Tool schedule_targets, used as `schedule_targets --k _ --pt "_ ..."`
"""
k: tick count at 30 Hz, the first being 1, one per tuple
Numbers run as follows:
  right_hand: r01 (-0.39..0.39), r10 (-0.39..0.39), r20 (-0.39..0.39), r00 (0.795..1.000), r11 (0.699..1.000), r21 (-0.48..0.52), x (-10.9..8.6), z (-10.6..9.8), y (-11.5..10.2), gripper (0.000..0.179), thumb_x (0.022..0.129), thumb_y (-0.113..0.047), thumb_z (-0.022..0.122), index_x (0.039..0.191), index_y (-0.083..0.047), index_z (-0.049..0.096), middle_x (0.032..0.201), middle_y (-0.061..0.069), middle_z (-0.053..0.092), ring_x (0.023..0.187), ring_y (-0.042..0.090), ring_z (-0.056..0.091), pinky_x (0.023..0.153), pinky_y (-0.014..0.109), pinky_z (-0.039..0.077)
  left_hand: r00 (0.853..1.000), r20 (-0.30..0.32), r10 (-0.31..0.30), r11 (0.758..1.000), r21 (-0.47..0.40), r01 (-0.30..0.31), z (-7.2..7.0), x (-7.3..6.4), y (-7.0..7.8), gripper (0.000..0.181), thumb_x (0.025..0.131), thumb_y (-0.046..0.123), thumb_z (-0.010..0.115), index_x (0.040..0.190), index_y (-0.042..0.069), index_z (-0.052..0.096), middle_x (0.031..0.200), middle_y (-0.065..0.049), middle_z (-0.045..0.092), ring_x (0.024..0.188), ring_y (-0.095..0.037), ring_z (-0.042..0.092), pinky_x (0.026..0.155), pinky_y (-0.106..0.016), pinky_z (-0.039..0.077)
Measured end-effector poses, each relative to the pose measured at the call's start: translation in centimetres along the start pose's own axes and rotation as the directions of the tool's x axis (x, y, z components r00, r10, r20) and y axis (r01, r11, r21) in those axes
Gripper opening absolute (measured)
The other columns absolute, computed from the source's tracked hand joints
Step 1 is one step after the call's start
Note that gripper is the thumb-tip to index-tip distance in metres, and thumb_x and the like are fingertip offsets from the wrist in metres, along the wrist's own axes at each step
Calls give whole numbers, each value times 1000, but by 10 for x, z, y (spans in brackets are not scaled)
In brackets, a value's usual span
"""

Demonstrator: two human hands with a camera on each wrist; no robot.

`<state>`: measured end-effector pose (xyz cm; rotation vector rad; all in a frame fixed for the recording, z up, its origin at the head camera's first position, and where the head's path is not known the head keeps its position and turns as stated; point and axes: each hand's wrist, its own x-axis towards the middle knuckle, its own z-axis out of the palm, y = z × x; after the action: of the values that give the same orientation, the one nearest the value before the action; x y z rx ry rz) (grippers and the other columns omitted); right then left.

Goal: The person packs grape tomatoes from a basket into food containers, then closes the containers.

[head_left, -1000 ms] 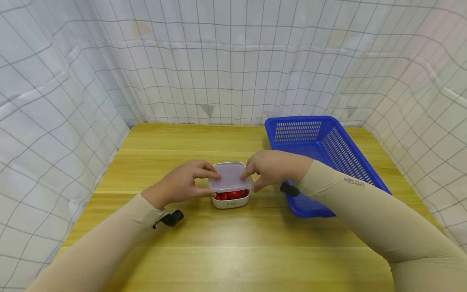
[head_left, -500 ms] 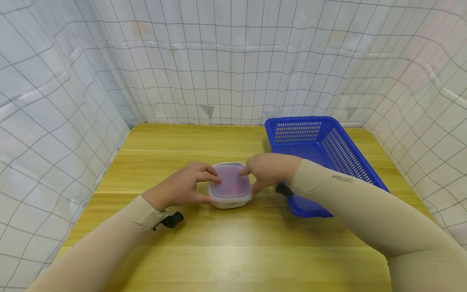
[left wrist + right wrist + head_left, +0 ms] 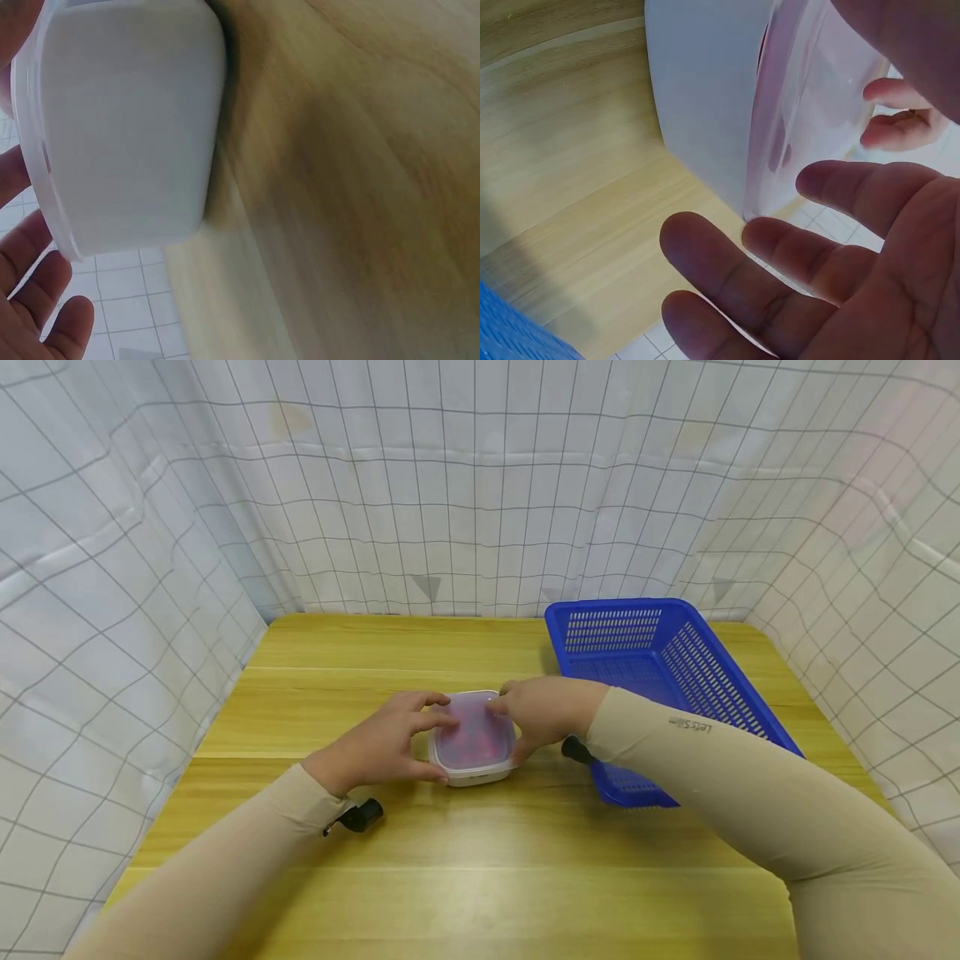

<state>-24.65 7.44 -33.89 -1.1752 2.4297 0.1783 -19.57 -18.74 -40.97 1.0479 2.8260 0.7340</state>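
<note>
A small white food container (image 3: 480, 779) stands on the wooden table in the head view, with a translucent lid (image 3: 474, 739) over its top. Red shows through the lid; the earliest frame reveals small red tomatoes inside. My left hand (image 3: 386, 739) rests its fingers on the lid's left side, its thumb at the near left corner. From the right, my right hand (image 3: 558, 706) touches the lid with an index finger, thumb by the near right edge. In the right wrist view, the other fingers (image 3: 720, 262) extend fairly straight beside the lid's rim.
A blue plastic basket (image 3: 701, 672) with slotted walls stands to the right, partly under my right forearm. Wooden table (image 3: 465, 877) surrounds the container. White grid-patterned curtains (image 3: 480, 510) enclose the back and sides.
The lid's near edge has come down over the red tomatoes, from raised to lying across the container. My right hand has shifted slightly left, and my left hand slightly right.
</note>
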Motion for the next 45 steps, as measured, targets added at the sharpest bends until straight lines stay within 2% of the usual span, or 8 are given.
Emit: schedule_targets --k 3,8,15,22,34,40,45 --pt "-1 1 -7 1000 1000 8 2 1 0 75 85 -45 87 143 -9 57 137 12 63 114 26 69 105 45 56 1000 10 -30 1000 -8 30 3 0 -2 83 76 50 94 146 17 63 162 -18 44 146 -45 42 116 -65 42" --pt "-21 21 2 1000 1000 3 6 2 0 82 83 -44 89 146 -6 52 141 17 62 118 31 68 107 48 55 997 28 -66 997 -28 67 4 3 -3 97 77 52 92 156 14 51 168 -21 37 151 -47 38 118 -65 41" --pt "-48 48 27 998 999 -9 10 1 1 93 83 -45 89 153 -2 45 144 17 61 126 31 66 113 46 52 992 59 -113 992 -42 115 3 7 -2 108 78 51 92 162 6 41 171 -21 31 154 -48 33 121 -63 38" --pt "-69 69 30 997 998 -2 12 -1 2 92 82 -45 90 148 2 49 136 15 66 123 28 66 112 43 52 987 97 -128 989 -57 134 0 14 -4 113 79 47 92 165 4 32 172 -20 29 157 -45 31 124 -61 35" --pt "-65 65 -5 998 998 -18 16 0 3 77 78 -46 93 131 -1 60 118 10 73 109 26 69 105 41 56 979 132 -152 984 -68 162 -8 21 0 119 76 39 96 164 -2 28 169 -22 34 156 -40 35 127 -56 32" --pt "-79 79 -5 997 996 -41 16 0 2 74 77 -48 93 128 -3 62 114 9 74 108 25 69 105 41 56 979 140 -151 985 -59 161 -10 23 1 118 75 38 96 163 -3 30 167 -24 36 155 -41 37 127 -56 32" --pt "-91 91 -6 996 995 -39 15 -1 3 72 77 -48 93 127 -6 64 114 8 75 110 26 70 105 41 56 972 164 -171 983 -44 180 -10 24 2 115 76 40 95 163 0 33 170 -20 33 156 -41 34 127 -57 32"
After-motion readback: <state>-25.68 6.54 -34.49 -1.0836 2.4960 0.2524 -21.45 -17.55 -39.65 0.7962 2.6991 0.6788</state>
